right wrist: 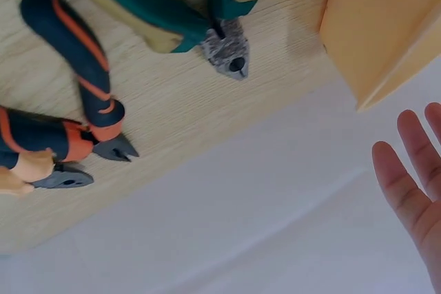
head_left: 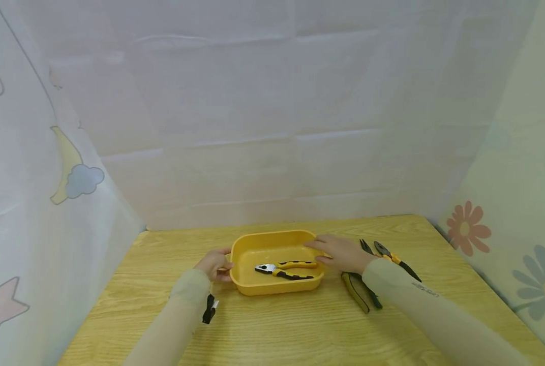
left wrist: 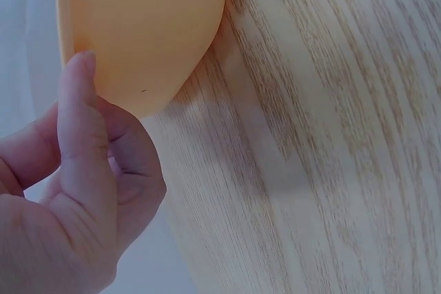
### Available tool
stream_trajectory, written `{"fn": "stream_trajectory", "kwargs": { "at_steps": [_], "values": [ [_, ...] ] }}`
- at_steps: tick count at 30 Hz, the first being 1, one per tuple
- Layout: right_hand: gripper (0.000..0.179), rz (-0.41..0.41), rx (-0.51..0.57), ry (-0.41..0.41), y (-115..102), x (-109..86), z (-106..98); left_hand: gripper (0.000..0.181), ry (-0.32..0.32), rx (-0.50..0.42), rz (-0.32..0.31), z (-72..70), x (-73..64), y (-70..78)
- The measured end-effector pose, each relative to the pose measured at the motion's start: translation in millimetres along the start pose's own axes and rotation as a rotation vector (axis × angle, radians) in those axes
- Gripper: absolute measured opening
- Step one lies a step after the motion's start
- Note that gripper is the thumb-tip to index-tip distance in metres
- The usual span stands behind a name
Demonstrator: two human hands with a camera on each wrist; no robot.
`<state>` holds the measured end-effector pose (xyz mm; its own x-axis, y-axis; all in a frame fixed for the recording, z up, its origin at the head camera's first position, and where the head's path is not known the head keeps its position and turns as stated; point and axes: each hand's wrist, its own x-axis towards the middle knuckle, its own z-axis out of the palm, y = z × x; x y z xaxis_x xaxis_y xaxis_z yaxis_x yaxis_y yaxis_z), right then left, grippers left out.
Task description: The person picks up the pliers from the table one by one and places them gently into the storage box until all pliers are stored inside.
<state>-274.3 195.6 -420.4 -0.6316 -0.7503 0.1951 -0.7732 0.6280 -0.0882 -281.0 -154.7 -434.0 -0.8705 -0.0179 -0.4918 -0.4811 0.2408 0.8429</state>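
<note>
A yellow plastic tray (head_left: 279, 290) stands on the table, and combination pliers (head_left: 272, 269) with yellow-and-black handles lie in it, nose to the left. At the tray's left end, my left hand (head_left: 216, 264) grips the wall; in the left wrist view the thumb (left wrist: 83, 129) lies against its outside and the other fingers are bent. Over the right rim reaches my right hand (head_left: 345, 252), fingers spread and nearly straight. The right wrist view shows these fingers (right wrist: 393, 177) beside the tray's wall (right wrist: 386, 25), holding nothing.
Right of the tray lie green-handled pliers (right wrist: 138, 8), cutters with navy-and-orange handles (right wrist: 79, 67) and a third pair of pliers (right wrist: 65, 177). A black strap-like item (head_left: 209, 309) shows by the left wrist. Pale patterned cloth (head_left: 254, 127) hangs behind the wooden table (head_left: 272, 330).
</note>
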Motion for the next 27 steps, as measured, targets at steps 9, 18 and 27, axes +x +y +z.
{"fn": "stream_trajectory", "kwargs": {
  "at_steps": [9,18,27],
  "values": [
    [0.045,0.038,-0.019,0.046,3,-19.0,-10,0.056,0.006,-0.001,0.000,0.7,-1.2,1.0],
    [0.048,0.045,-0.029,0.074,6,-28.9,-10,0.057,0.008,0.000,0.008,0.5,-3.0,0.4],
    [0.049,0.111,-0.053,0.089,6,-45.7,-16,0.056,0.005,-0.003,0.004,3.2,-1.5,-1.0]
  ]
}}
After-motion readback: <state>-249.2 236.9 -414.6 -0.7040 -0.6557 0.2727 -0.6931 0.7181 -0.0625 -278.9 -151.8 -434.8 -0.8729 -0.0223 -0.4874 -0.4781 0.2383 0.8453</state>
